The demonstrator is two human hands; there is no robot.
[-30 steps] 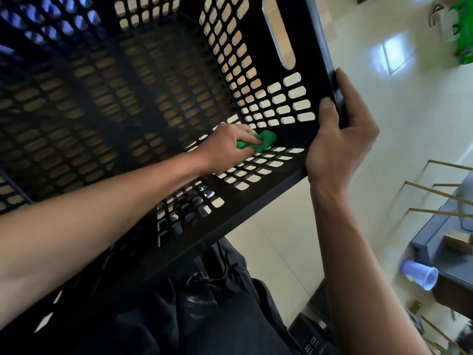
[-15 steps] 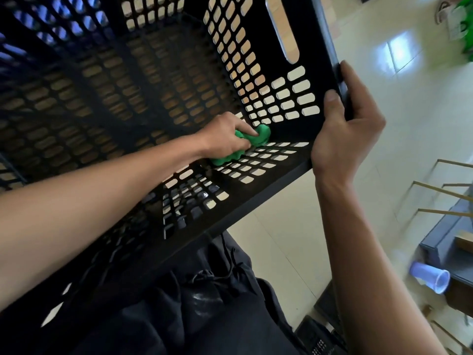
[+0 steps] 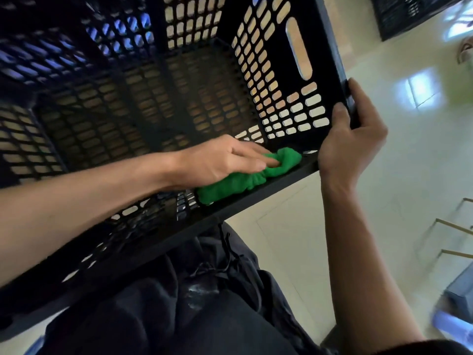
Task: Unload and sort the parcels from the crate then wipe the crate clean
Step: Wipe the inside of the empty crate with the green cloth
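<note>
Crate (image 3: 279,73): black moulded plastic, perforated lattice walls, matt to slight sheen along the smooth rim. Cloth (image 3: 238,181): bright green, soft napped fabric, looks like microfibre or terry, bunched and wrinkled, matt. Floor (image 3: 399,155): pale cream tiles, glossy, smooth, mirror-like window glare. Trousers (image 3: 204,316): dark woven fabric, matt, creased, drawstring cord at the waist, one small shiny smear. Thin rails (image 3: 450,225) at right: brass-coloured, metal-looking, smooth. Blurred blue thing at lower right: material unclear. Second dark lattice piece (image 3: 394,19) at top right: plastic-looking, matt.
</note>
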